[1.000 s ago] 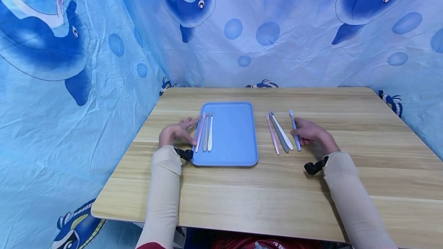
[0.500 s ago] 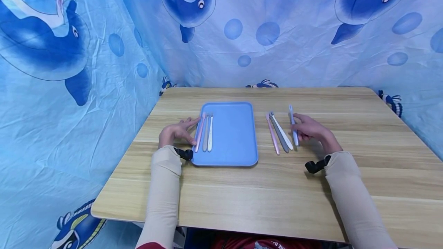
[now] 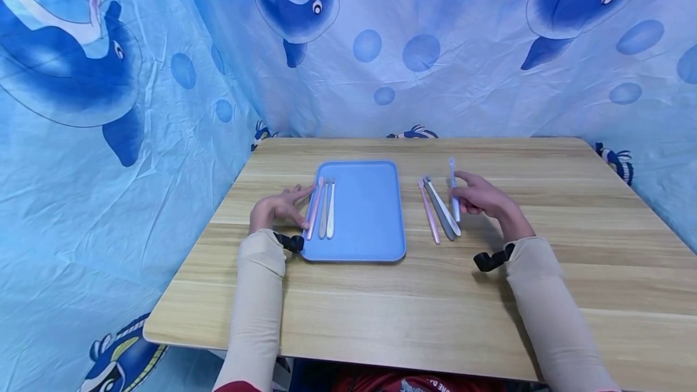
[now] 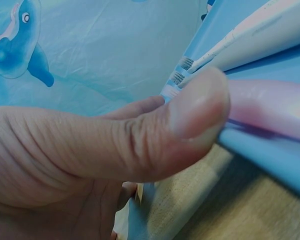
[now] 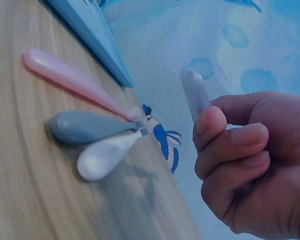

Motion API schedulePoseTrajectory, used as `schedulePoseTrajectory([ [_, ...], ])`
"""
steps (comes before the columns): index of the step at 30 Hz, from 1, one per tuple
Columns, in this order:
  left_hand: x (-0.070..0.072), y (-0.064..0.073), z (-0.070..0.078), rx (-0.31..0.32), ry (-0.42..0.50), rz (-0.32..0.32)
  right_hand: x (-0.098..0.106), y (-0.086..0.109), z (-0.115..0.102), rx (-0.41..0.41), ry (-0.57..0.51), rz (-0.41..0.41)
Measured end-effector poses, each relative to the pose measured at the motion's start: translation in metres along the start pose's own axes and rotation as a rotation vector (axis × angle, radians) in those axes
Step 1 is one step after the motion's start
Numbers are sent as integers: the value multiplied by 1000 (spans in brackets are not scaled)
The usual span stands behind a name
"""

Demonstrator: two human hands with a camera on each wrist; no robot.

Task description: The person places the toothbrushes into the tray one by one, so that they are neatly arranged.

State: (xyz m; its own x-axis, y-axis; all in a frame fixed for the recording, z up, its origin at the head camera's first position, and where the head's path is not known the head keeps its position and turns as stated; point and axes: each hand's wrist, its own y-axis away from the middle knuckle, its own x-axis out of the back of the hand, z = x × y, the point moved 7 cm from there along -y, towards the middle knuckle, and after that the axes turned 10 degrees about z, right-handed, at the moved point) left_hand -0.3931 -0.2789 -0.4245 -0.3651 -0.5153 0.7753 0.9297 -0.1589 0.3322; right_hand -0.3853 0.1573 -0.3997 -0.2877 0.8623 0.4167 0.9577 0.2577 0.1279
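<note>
My right hand (image 3: 481, 195) holds a pale blue toothbrush (image 3: 454, 189) pinched by its handle, raised off the table, bristle end pointing away from me. In the right wrist view the handle end of this toothbrush (image 5: 195, 90) sticks out past the curled fingers. Just left of it lie a white toothbrush (image 5: 105, 156), a grey toothbrush (image 5: 87, 127) and a pink toothbrush (image 5: 70, 77). On the blue tray (image 3: 365, 216), a pink, a grey and a white toothbrush (image 3: 331, 210) lie side by side. My left hand (image 3: 280, 205) rests spread at the tray's left edge, its thumb (image 4: 190, 115) by the pink handle (image 4: 270, 105).
The wooden table (image 3: 348, 307) carries everything. Behind it and along its left side hangs a blue curtain (image 3: 463, 95) printed with dolphins. A black wrist camera (image 3: 492, 259) sits below my right hand, close over the table.
My right hand has lifted the pale blue toothbrush and moved it slightly left and away from me, towards the other loose toothbrushes. My left hand has stayed at the tray edge.
</note>
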Motion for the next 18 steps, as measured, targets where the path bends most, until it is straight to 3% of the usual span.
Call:
schedulePoseTrajectory([
  [18, 1, 0, 0, -6, 18, -4, -49, -15, -33, 26, -10, -50],
])
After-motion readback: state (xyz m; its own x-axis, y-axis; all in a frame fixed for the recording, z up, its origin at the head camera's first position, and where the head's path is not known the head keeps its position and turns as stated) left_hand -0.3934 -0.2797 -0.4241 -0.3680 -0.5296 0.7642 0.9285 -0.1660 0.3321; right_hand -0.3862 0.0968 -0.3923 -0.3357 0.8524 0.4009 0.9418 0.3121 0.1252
